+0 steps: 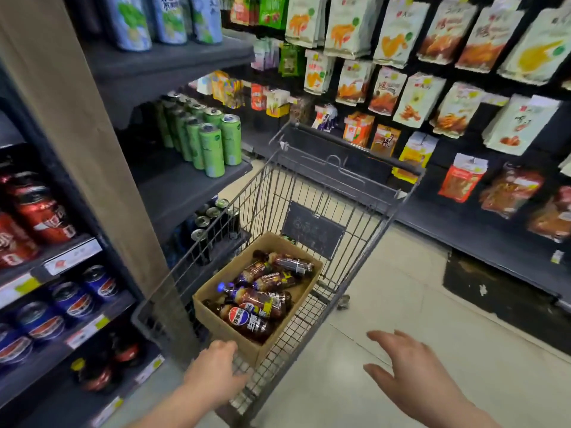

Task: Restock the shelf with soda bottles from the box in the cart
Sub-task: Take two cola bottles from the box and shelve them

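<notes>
Filling the upper right of the frame, snack bags [417,57] hang in rows on a dark wall. Dark shelves [173,193] run down the left side. They hold green cans [210,143] at mid height, red cans [40,211] at the far left and blue cans [71,301] below those. A wooden post [77,149] slants down between the cola shelves and the cart [370,230], whose wire side stands just beside the shelf ends.

The cart sits in the middle of the frame on a pale floor [386,304]. Inside it lies an open cardboard box [225,332]. The soda bottles [262,299] lie jumbled on their sides in the box, dark cola with blue caps and blue-red labels.

At the bottom centre, the left hand [216,369] curls its fingers over the cart's near rim, by the box corner. At the lower right, the right hand [411,372] hangs over the floor with fingers spread, holding nothing.
</notes>
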Demonstrator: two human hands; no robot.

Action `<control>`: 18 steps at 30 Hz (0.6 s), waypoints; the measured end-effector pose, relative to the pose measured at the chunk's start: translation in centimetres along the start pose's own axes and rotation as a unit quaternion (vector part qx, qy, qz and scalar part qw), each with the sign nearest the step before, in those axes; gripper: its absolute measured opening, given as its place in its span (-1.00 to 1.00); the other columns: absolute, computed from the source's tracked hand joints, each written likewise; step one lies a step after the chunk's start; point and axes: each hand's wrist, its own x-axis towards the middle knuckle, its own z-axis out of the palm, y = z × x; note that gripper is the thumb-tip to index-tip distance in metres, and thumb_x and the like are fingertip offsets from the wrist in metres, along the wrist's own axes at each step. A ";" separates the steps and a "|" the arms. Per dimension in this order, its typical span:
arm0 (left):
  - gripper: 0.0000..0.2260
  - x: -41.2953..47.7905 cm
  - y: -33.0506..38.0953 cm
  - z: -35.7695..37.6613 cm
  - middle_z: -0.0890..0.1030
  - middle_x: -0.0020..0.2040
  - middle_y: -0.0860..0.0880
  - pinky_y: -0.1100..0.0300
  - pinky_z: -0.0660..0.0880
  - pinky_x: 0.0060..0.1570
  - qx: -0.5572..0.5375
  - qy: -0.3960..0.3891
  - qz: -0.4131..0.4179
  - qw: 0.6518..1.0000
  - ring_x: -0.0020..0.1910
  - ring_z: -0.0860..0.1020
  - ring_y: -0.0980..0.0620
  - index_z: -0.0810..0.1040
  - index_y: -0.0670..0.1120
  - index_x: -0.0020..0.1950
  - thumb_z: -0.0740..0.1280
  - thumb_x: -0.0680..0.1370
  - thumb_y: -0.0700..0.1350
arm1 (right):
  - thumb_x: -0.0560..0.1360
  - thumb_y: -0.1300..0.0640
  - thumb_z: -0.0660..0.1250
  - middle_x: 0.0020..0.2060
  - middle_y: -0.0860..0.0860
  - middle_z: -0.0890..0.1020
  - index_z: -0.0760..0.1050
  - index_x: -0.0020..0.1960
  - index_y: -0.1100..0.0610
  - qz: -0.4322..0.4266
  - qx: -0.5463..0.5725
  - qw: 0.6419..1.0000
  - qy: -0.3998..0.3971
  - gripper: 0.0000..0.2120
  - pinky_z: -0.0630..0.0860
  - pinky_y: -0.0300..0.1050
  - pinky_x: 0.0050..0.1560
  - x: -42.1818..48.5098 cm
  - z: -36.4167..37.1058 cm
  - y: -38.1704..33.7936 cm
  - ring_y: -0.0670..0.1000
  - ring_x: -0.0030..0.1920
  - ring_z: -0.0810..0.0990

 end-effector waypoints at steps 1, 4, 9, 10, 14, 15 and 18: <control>-0.51 0.8 0.6 -0.1 0.42 0.27 0.02 0.11 0.43 0.21 -0.005 -0.003 -0.003 1.000 0.23 0.43 0.03 0.38 0.04 0.29 0.33 0.43 0.19 | 0.53 -0.19 0.13 0.43 -0.18 0.30 0.14 0.44 -0.13 0.005 -0.005 1.000 -0.003 -0.48 0.14 -0.09 0.45 0.8 -0.5 0.7 -0.02 0.50 0.13; -0.55 3.9 2.6 -0.8 0.46 0.21 0.05 0.11 0.49 0.14 -0.019 0.010 0.000 1.000 0.13 0.47 0.06 0.41 0.05 0.24 0.34 0.41 0.18 | 0.53 -0.20 0.13 0.41 -0.17 0.34 0.17 0.43 -0.12 0.007 -0.030 1.000 -0.001 -0.49 0.20 -0.10 0.42 4.8 -2.2 2.2 -0.03 0.47 0.21; -0.54 7.9 3.3 -2.5 0.44 0.19 0.04 0.13 0.53 0.07 -0.048 0.039 -0.015 0.998 0.04 0.52 0.06 0.40 0.02 0.25 0.34 0.42 0.17 | 0.52 -0.14 0.18 0.32 -0.11 0.46 0.26 0.40 -0.09 -0.053 -0.053 0.997 -0.028 -0.53 0.31 -0.10 0.34 12.7 -3.1 0.5 -0.03 0.35 0.38; -0.53 8.5 3.0 -2.6 0.44 0.20 0.04 0.14 0.52 0.10 -0.056 0.041 -0.026 0.997 0.08 0.50 0.07 0.40 0.02 0.27 0.34 0.43 0.16 | 0.51 -0.12 0.19 0.31 -0.10 0.47 0.28 0.39 -0.08 -0.070 -0.057 0.995 -0.036 -0.54 0.32 -0.09 0.33 14.4 -3.0 -0.1 -0.02 0.34 0.39; -0.46 10.4 1.1 -1.9 0.43 0.28 0.02 0.13 0.45 0.22 -0.088 0.022 -0.088 0.992 0.23 0.44 0.03 0.37 0.04 0.31 0.32 0.42 0.24 | 0.50 -0.11 0.20 0.26 -0.04 0.52 0.31 0.37 -0.05 -0.126 -0.090 0.986 -0.066 -0.54 0.40 -0.08 0.27 21.4 -2.4 -2.0 0.00 0.27 0.46; -0.42 10.9 0.7 -1.7 0.43 0.30 0.00 0.10 0.45 0.22 -0.085 0.015 -0.108 0.990 0.25 0.43 0.01 0.36 0.05 0.33 0.30 0.40 0.29 | 0.50 -0.12 0.20 0.27 -0.04 0.51 0.30 0.38 -0.05 -0.137 -0.097 0.983 -0.075 -0.53 0.41 -0.08 0.27 23.1 -2.1 -2.3 0.00 0.27 0.47; -0.40 12.8 0.1 -0.9 0.44 0.25 -0.02 0.07 0.46 0.18 -0.081 0.009 -0.166 0.983 0.23 0.44 -0.03 0.36 0.04 0.32 0.29 0.37 0.32 | 0.50 -0.07 0.23 0.30 -0.05 0.50 0.30 0.40 -0.05 -0.169 -0.090 0.976 -0.108 -0.52 0.42 -0.10 0.28 28.3 -0.8 -3.1 0.00 0.27 0.48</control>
